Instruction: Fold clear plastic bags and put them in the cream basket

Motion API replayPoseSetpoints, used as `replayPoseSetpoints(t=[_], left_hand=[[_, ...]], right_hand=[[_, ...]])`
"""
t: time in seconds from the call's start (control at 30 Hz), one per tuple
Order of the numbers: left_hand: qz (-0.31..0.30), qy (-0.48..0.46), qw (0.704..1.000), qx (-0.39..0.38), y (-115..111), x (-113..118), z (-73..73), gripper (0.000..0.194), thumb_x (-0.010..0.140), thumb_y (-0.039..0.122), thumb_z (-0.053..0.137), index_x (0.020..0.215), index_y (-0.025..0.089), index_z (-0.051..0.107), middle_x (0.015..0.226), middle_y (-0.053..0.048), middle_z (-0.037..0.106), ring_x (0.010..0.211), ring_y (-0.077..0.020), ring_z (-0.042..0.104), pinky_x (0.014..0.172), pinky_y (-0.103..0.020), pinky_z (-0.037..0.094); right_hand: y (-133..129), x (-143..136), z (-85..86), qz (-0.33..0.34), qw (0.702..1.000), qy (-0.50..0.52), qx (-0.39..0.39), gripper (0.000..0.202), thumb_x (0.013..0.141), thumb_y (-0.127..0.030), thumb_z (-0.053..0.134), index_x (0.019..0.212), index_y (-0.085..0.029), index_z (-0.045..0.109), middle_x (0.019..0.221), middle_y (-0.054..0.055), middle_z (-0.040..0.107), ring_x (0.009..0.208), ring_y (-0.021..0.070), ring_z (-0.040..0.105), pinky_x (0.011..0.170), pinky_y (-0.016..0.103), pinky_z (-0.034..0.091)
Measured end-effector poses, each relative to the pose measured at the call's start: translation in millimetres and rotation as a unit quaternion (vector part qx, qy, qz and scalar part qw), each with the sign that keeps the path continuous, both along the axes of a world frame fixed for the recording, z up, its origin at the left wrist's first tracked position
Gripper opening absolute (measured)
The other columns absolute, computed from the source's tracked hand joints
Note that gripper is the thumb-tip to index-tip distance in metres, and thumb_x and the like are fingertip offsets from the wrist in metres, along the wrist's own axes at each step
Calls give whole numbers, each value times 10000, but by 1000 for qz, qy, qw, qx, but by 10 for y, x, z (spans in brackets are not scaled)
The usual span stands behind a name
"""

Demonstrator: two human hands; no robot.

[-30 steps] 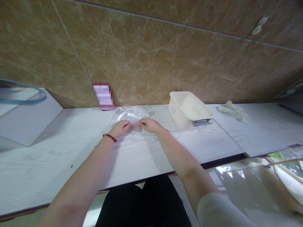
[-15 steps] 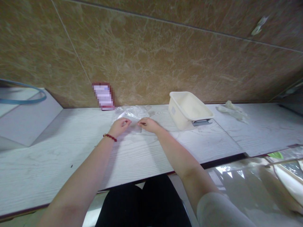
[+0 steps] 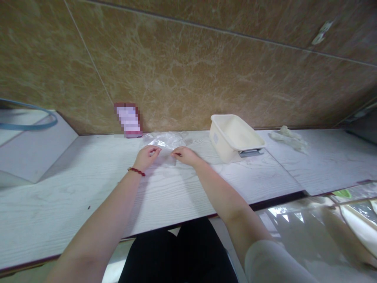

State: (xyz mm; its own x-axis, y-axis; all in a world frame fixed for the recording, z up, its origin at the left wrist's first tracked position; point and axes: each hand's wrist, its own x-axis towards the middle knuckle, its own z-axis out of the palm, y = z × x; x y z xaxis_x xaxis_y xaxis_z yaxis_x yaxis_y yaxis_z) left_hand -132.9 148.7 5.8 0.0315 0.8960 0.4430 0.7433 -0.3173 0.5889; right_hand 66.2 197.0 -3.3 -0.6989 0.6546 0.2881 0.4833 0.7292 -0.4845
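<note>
Clear plastic bag [image 3: 166, 139] lies flat on the pale wood-grain table [image 3: 165, 196], left of the cream tub [image 3: 221, 143], near the back wall [image 3: 188, 86]. Both hands at its near part: right hand [image 3: 185, 155] nearer the tub, left hand [image 3: 145, 158] farther left of it. Thumbs and fingertips curled in towards each other — cannot tell on either hand whether the tips meet or have film between them.

Risks, my judgement: film looks thin and slick, so a light pinch could slide off; layers may cling, letting fingers catch both or neither. Uneven pulling could crease or split it. A beaded bracelet [image 3: 136, 171] on the left wrist might snag loose film. Red-edged item [image 3: 129, 121], blurred out, stands well left of the tub, just beside the bag — a wide sweep leftward could knock it. Tub itself sits clear of the right hand; a stray forearm might nudge it.
</note>
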Motion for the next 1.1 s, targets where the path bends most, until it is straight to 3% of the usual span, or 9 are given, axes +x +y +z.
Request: replayPoseSetpoints(t=[0.23, 0.33, 0.43, 0.53, 0.6, 0.77, 1.1], left_hand=[[97, -29, 994, 48, -18, -21, 46, 281, 797, 392, 426, 796, 164, 592, 804, -37, 620, 720, -139, 554, 667, -246, 444], [117, -34, 992, 44, -25, -29, 57, 283, 805, 388, 411, 825, 168, 587, 790, -34, 623, 697, -139, 556, 634, -242, 440], [127, -17, 990, 54, -27, -41, 63, 279, 811, 372, 400, 838, 168, 589, 780, -37, 625, 691, -143, 556, 642, -246, 433], [129, 8, 989, 67, -30, -61, 69, 283, 820, 368, 386, 853, 178, 592, 793, -41, 631, 723, -155, 560, 678, -258, 427], [131, 20, 989, 73, -35, -76, 75, 289, 824, 373, 382, 863, 180, 593, 800, -43, 634, 739, -161, 561, 695, -262, 422], [132, 28, 988, 77, -55, -87, 96, 309, 833, 378, 367, 883, 172, 592, 817, -51, 641, 752, -165, 567, 697, -260, 420], [87, 37, 992, 84, -69, -36, 97, 287, 832, 361, 376, 880, 174, 589, 853, -57, 644, 774, -163, 571, 721, -265, 424]], right_hand=[[23, 15, -13, -40, 998, -30, 25, 152, 753, -224, 567, 834, -170, 683, 1012, 76, 613, 992, 145, 523, 899, 276, 345], [-41, 31, 56, -76, 995, -17, 60, 125, 712, -242, 609, 785, -179, 688, 1140, 97, 522, 1116, 198, 418, 967, 340, 271], [-171, 9, 165, -92, 989, 22, 110, 170, 750, -287, 561, 836, -187, 667, 1167, 98, 469, 1143, 218, 354, 978, 372, 244], [-312, -72, 207, -34, 995, 0, 97, 228, 822, -300, 454, 900, -187, 637, 1030, 85, 538, 1033, 176, 440, 945, 339, 293], [-379, -132, 173, -14, 996, -52, 76, 273, 816, -356, 459, 983, -203, 610, 1082, 81, 537, 1051, 187, 444, 944, 354, 300], [-427, -196, 58, -54, 982, -174, 42, 620, 732, -609, 434, 1264, -297, 380, 1374, 68, 300, 1258, 329, 210, 977, 557, 164], [-466, -284, 47, -98, 970, -216, 61, 512, 831, -555, 260, 1293, -342, 313, 1377, 27, 308, 1263, 283, 234, 988, 550, 164]])
